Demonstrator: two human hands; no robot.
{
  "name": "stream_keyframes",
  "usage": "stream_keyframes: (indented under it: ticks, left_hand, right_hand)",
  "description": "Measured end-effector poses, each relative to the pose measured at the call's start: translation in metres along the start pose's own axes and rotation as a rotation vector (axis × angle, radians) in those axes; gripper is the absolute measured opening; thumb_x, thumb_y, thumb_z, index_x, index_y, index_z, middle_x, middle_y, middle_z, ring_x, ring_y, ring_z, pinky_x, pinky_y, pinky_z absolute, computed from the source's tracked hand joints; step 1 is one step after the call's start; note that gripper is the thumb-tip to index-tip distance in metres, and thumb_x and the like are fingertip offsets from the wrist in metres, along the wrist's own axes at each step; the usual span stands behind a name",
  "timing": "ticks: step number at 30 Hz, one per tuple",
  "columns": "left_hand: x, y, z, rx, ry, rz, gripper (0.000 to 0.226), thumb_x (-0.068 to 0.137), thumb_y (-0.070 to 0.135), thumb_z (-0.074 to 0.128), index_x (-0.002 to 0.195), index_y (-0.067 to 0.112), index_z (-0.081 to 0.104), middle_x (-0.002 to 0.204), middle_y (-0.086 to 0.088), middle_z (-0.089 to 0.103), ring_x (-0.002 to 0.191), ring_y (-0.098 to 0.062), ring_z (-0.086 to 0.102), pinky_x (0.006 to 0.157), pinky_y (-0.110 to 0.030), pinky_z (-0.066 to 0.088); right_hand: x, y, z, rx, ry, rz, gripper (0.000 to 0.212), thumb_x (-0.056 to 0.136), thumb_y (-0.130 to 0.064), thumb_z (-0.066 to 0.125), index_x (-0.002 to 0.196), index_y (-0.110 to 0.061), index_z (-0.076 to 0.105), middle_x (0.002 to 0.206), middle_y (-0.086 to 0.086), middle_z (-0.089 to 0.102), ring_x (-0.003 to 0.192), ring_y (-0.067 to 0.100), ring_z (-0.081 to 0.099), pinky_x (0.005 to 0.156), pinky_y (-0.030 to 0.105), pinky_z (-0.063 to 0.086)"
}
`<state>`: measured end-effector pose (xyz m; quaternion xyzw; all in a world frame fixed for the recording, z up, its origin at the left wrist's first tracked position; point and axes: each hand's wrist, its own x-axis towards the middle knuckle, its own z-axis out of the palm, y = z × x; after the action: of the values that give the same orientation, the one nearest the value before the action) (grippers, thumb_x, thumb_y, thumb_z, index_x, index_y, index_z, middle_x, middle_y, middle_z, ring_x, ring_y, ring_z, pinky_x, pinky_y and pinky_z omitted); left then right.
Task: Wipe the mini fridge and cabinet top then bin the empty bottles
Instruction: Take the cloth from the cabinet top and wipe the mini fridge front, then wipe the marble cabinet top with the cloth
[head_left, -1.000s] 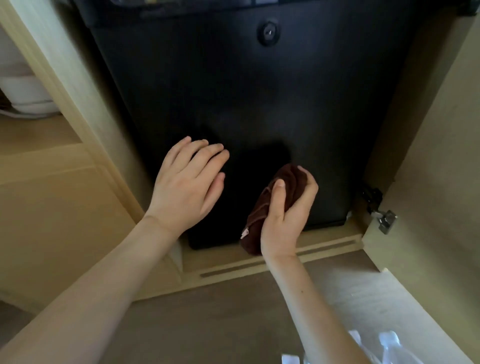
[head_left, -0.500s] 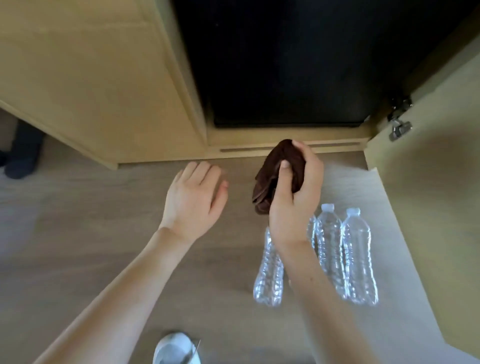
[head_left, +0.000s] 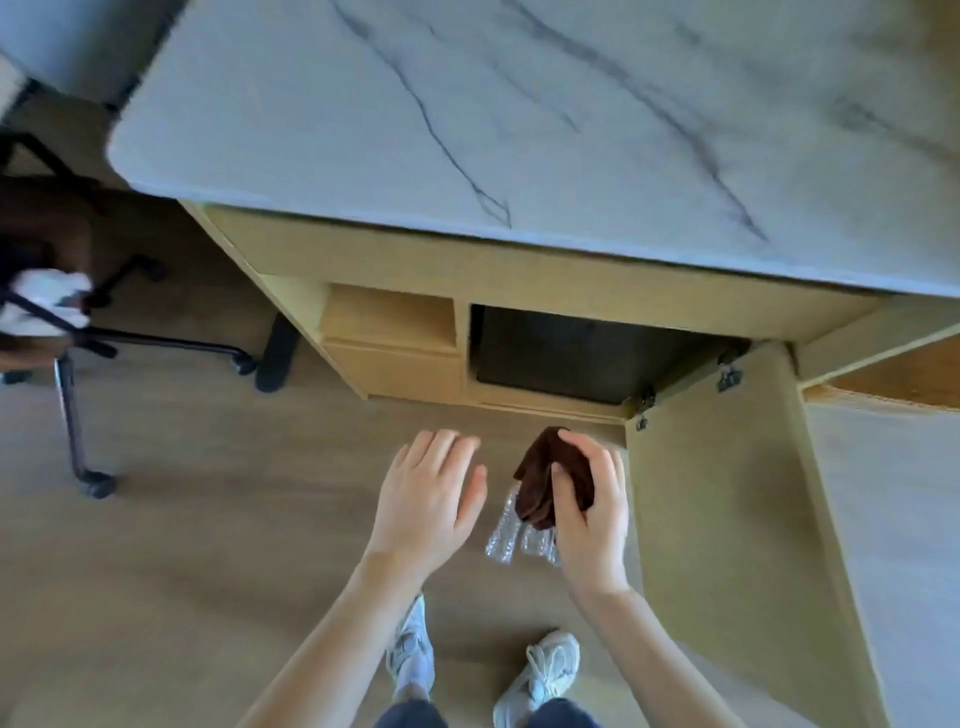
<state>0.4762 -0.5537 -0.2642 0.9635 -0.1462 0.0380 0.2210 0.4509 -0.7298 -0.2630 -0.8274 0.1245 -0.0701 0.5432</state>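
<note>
I look down from standing height. My right hand (head_left: 589, 512) is closed around a bunched dark brown cloth (head_left: 545, 475). My left hand (head_left: 426, 501) hovers beside it, fingers spread, holding nothing. Under both hands, clear plastic bottles (head_left: 504, 535) lie on the wooden floor, mostly hidden by my right hand. The black mini fridge (head_left: 582, 351) sits in a recess of the light wood cabinet. Above it spreads the white marble cabinet top (head_left: 519, 114) with grey veins.
The cabinet door (head_left: 727, 519) stands open to the right of my hands. A wheeled chair (head_left: 78, 322) with a white item on it stands at the left. My two white shoes (head_left: 545, 670) are on the floor below.
The view has risen from close to the fridge front to standing height. Both hands came away from the fridge; the right still grips the cloth. The marble top came into view.
</note>
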Motion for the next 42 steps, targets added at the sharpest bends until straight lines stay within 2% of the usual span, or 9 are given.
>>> stream_keyframes:
  ticks: [4, 8, 16, 23, 29, 31, 35, 39, 42]
  left_hand:
    - [-0.008, 0.048, -0.109, 0.019, 0.041, 0.032, 0.029, 0.095, 0.028, 0.047, 0.108, 0.010, 0.066, 0.102, -0.001, 0.064, 0.091, -0.020, 0.060, 0.076, -0.031, 0.049]
    - [-0.022, 0.076, -0.182, 0.034, 0.098, 0.077, 0.033, 0.095, 0.030, 0.047, 0.114, 0.010, 0.066, 0.109, -0.001, 0.066, 0.100, -0.019, 0.063, 0.085, -0.031, 0.051]
    - [-0.052, 0.070, -0.234, 0.097, 0.136, 0.125, 0.050, 0.098, 0.040, 0.047, 0.144, 0.020, 0.051, 0.145, 0.001, 0.053, 0.136, -0.018, 0.046, 0.113, -0.039, 0.038]
    - [-0.070, 0.031, -0.251, 0.054, 0.181, 0.024, 0.051, 0.098, 0.039, 0.045, 0.145, 0.020, 0.048, 0.146, 0.002, 0.052, 0.138, -0.020, 0.045, 0.112, -0.041, 0.040]
    - [-0.063, -0.016, -0.286, 0.102, 0.206, 0.003, 0.052, 0.096, 0.040, 0.044, 0.144, 0.020, 0.050, 0.142, 0.002, 0.056, 0.133, -0.019, 0.050, 0.110, -0.037, 0.041]
    - [-0.056, -0.031, -0.298, 0.115, 0.204, -0.016, 0.052, 0.096, 0.040, 0.043, 0.143, 0.019, 0.051, 0.140, 0.001, 0.057, 0.132, -0.020, 0.051, 0.108, -0.037, 0.042]
    - [-0.031, -0.053, -0.315, 0.142, 0.206, -0.026, 0.051, 0.096, 0.040, 0.043, 0.140, 0.017, 0.054, 0.138, 0.000, 0.059, 0.131, -0.022, 0.052, 0.107, -0.037, 0.042]
    - [0.015, -0.068, -0.318, 0.150, 0.205, -0.002, 0.051, 0.096, 0.040, 0.040, 0.138, 0.016, 0.055, 0.136, -0.001, 0.060, 0.128, -0.022, 0.054, 0.106, -0.035, 0.041]
    - [0.058, -0.079, -0.314, 0.149, 0.205, 0.020, 0.052, 0.102, 0.043, 0.029, 0.137, 0.015, 0.056, 0.136, -0.002, 0.059, 0.127, -0.022, 0.054, 0.104, -0.037, 0.045]
  right_hand:
    - [-0.010, -0.104, -0.052, -0.024, -0.036, -0.046, 0.035, 0.095, 0.002, 0.057, 0.119, -0.023, 0.061, 0.114, 0.003, 0.058, 0.107, 0.006, 0.056, 0.089, 0.009, 0.043]
    - [-0.020, -0.183, -0.082, 0.031, -0.041, -0.078, 0.034, 0.096, 0.003, 0.056, 0.119, -0.022, 0.060, 0.115, 0.005, 0.056, 0.105, -0.003, 0.053, 0.084, 0.002, 0.041]
    - [-0.039, -0.246, -0.097, 0.080, -0.047, -0.155, 0.034, 0.096, 0.000, 0.056, 0.118, -0.026, 0.061, 0.113, -0.001, 0.057, 0.107, 0.004, 0.055, 0.089, 0.008, 0.043]
    - [-0.039, -0.254, -0.072, 0.068, -0.104, -0.113, 0.032, 0.097, -0.001, 0.056, 0.117, -0.024, 0.063, 0.114, -0.001, 0.059, 0.103, -0.004, 0.055, 0.080, 0.004, 0.044]
    - [-0.012, -0.278, -0.028, 0.101, -0.103, -0.123, 0.030, 0.097, -0.002, 0.056, 0.114, -0.025, 0.064, 0.109, -0.003, 0.064, 0.103, 0.007, 0.060, 0.088, 0.026, 0.054]
    - [0.004, -0.293, -0.013, 0.125, -0.097, -0.137, 0.028, 0.097, -0.001, 0.056, 0.113, -0.023, 0.065, 0.108, -0.002, 0.066, 0.104, 0.011, 0.061, 0.089, 0.028, 0.053]
    - [0.044, -0.335, 0.008, 0.289, -0.068, -0.158, 0.026, 0.096, 0.002, 0.055, 0.108, -0.018, 0.066, 0.101, -0.004, 0.069, 0.095, 0.004, 0.063, 0.079, 0.015, 0.051]
    - [0.109, -0.358, 0.021, 0.591, -0.017, -0.062, 0.025, 0.094, 0.004, 0.055, 0.106, -0.013, 0.069, 0.100, 0.001, 0.070, 0.097, 0.015, 0.065, 0.083, 0.025, 0.054]
    - [0.165, -0.346, 0.030, 0.607, 0.009, 0.031, 0.025, 0.093, 0.004, 0.055, 0.108, -0.012, 0.067, 0.100, 0.003, 0.068, 0.097, 0.021, 0.063, 0.082, 0.032, 0.052]
